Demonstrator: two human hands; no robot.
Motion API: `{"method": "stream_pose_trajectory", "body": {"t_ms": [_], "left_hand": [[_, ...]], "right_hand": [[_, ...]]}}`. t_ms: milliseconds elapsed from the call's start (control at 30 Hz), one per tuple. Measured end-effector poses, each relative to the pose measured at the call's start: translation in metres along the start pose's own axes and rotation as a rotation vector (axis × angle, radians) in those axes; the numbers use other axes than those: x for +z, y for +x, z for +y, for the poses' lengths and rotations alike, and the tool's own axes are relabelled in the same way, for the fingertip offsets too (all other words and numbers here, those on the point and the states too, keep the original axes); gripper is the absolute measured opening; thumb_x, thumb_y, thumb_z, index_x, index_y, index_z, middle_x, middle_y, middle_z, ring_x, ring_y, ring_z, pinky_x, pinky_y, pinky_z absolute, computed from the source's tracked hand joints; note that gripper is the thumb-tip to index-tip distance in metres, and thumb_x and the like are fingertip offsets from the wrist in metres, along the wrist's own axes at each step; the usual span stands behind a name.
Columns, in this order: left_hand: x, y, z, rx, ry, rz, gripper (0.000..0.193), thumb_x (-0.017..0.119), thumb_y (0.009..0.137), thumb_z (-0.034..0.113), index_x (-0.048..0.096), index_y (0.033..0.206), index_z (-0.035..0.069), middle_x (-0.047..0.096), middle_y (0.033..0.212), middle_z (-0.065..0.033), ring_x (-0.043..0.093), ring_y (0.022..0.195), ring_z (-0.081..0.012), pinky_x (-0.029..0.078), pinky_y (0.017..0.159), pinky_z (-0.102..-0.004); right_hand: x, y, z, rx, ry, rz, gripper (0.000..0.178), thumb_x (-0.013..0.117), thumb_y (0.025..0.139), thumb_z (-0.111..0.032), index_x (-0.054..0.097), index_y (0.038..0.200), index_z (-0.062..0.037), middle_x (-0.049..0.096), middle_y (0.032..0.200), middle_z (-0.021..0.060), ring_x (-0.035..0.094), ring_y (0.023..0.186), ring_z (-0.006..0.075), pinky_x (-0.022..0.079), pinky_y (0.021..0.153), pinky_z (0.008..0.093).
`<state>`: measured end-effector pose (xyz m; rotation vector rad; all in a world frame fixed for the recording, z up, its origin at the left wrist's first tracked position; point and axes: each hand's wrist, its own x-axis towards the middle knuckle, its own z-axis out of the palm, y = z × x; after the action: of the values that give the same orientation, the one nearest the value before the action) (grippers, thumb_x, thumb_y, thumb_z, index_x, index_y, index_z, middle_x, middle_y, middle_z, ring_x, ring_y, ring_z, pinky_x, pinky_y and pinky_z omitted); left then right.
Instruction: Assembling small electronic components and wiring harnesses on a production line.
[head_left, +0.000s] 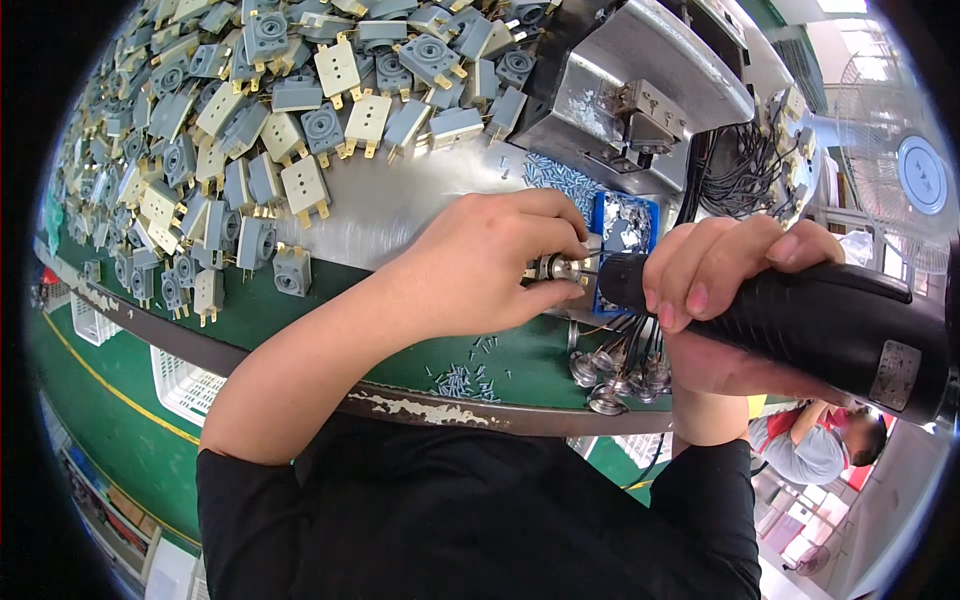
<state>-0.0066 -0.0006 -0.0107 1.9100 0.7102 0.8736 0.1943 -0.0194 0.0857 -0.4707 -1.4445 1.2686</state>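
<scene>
My right hand (735,275) is wrapped round a black electric screwdriver (800,325), its nose pointing left. The fingers of my left hand (510,255) pinch a small round metal part (560,268) right at the screwdriver's tip. Whether the bit touches it I cannot tell; fingers partly hide the part. Just beyond them stands a blue tray (655,222) with small shiny metal pieces, next to a heap of small screws (565,182). Below the screwdriver hang or lie several round metal parts with black wires (610,375).
Grey and cream square switch-like housings with brass terminals (285,110) cover the back left of the bench. At the back right stands a metal fixture (650,90), with black cables (745,165) beside it. Loose screws (465,382) lie near the front edge. Another person (815,445) is at lower right.
</scene>
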Motion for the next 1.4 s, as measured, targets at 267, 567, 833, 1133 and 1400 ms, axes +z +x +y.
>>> {"method": "stream_pose_trajectory", "body": {"t_ms": [267,567,833,1133,1400], "left_hand": [[-0.001,0.003,0.001,0.027,0.001,-0.011,0.029,0.086,0.078,0.011,0.076,0.103,0.001,0.073,0.114,-0.0133,0.074,0.100,-0.0329,0.060,0.087,-0.0395],[-0.002,0.005,0.001,0.039,-0.027,-0.022,0.028,0.088,0.079,0.012,0.076,0.103,0.002,0.074,0.114,-0.0129,0.075,0.102,-0.0328,0.060,0.088,-0.0395],[-0.005,0.007,0.002,0.027,-0.026,-0.033,0.028,0.088,0.079,0.012,0.076,0.103,0.003,0.074,0.115,-0.0117,0.075,0.099,-0.0319,0.061,0.086,-0.0395],[-0.004,0.008,0.004,0.026,-0.034,-0.028,0.027,0.088,0.078,0.011,0.077,0.102,0.002,0.075,0.114,-0.0127,0.075,0.099,-0.0317,0.061,0.086,-0.0394],[-0.003,0.004,0.001,0.008,-0.042,-0.016,0.030,0.088,0.077,0.011,0.076,0.103,0.002,0.074,0.115,-0.0133,0.074,0.103,-0.0323,0.060,0.090,-0.0402]], "right_hand": [[-0.015,0.032,-0.008,-0.100,0.009,-0.061,0.111,0.057,0.081,-0.092,0.042,0.151,-0.0062,0.055,0.076,0.0038,0.056,0.055,0.0180,0.047,0.050,0.0341],[-0.051,0.082,0.005,-0.209,0.017,0.312,0.118,0.038,0.077,-0.102,0.046,0.142,-0.0032,0.057,0.085,0.0070,0.054,0.069,0.0203,0.047,0.066,0.0395],[-0.044,0.093,0.007,-0.121,-0.308,0.451,0.116,0.034,0.083,-0.100,0.046,0.144,-0.0021,0.058,0.082,0.0081,0.055,0.064,0.0205,0.048,0.062,0.0383],[-0.048,0.088,0.013,-0.093,-0.262,0.473,0.117,0.036,0.081,-0.101,0.047,0.143,-0.0030,0.055,0.081,0.0077,0.053,0.064,0.0206,0.047,0.062,0.0383],[-0.024,0.077,0.007,-0.036,-0.110,0.350,0.114,0.043,0.083,-0.098,0.044,0.150,-0.0052,0.054,0.084,0.0070,0.053,0.065,0.0197,0.044,0.061,0.0374]]}}
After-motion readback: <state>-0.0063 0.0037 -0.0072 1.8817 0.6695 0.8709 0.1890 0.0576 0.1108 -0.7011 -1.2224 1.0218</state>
